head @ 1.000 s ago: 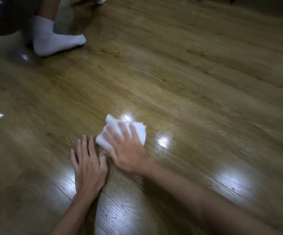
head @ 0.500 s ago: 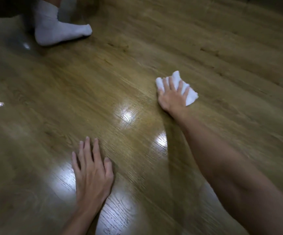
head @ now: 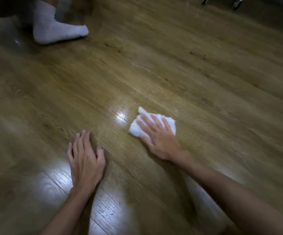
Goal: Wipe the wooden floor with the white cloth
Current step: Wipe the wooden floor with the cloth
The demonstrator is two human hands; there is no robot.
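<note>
Nearest the camera, on the glossy boards, the left hand (head: pixel 84 158) is lying flat, palm down, fingers straight and close together, holding nothing and apparently bracing the body's weight. Just beyond it and to the right, well apart from it, the right hand (head: pixel 159 138) is pressing down on the white cloth (head: pixel 138 128), fingers spread and straight across the top rather than curled round it; the cloth is bunched into a loose pad on the wooden floor (head: pixel 205 73), with its corners sticking out past the fingertips and beside a bright glare patch. Judging from this, the wipe is under way, with much of the floor beyond yet untouched. Risks from here: the cloth is only being pinned by flat fingers, so a fast stroke could be leaving it behind or rolling it up under the palm; the bracing hand is resting on a shiny, possibly damp surface and could be sliding out. Farther off, at upper left, a foot in a white sock (head: pixel 55 28) is standing on the boards, a wide stroke could be running into it. No containers are showing anywhere in view.
</note>
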